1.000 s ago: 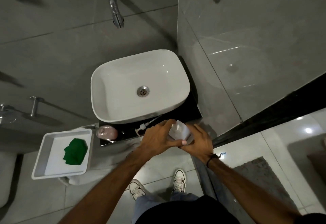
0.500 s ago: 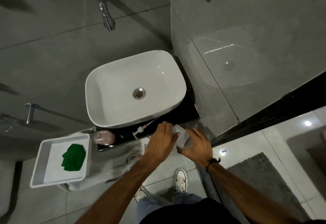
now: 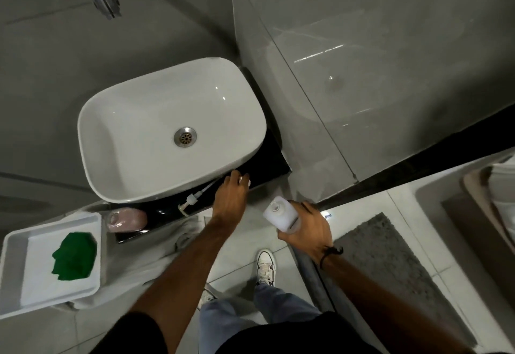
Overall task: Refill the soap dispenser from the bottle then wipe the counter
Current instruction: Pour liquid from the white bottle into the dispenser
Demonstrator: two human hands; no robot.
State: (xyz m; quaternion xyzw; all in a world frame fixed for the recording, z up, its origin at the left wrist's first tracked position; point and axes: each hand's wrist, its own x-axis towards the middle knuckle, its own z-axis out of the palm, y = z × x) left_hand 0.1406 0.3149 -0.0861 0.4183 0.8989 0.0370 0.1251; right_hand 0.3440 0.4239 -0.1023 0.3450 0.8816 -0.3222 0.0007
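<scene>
Head view: right hand (image 3: 308,226) grasps white bottle (image 3: 281,213), neck uncapped, at 4 o'clock off the sink (image 3: 167,133). Left hand (image 3: 230,199) rests on black counter (image 3: 267,169); grip unclear. Pump head (image 3: 192,200) lies at 6 o'clock, pink dispenser (image 3: 125,219) at 7.

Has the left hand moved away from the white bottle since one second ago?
Yes. The left hand left the white bottle and now reaches toward the sink, over the black counter.
</scene>
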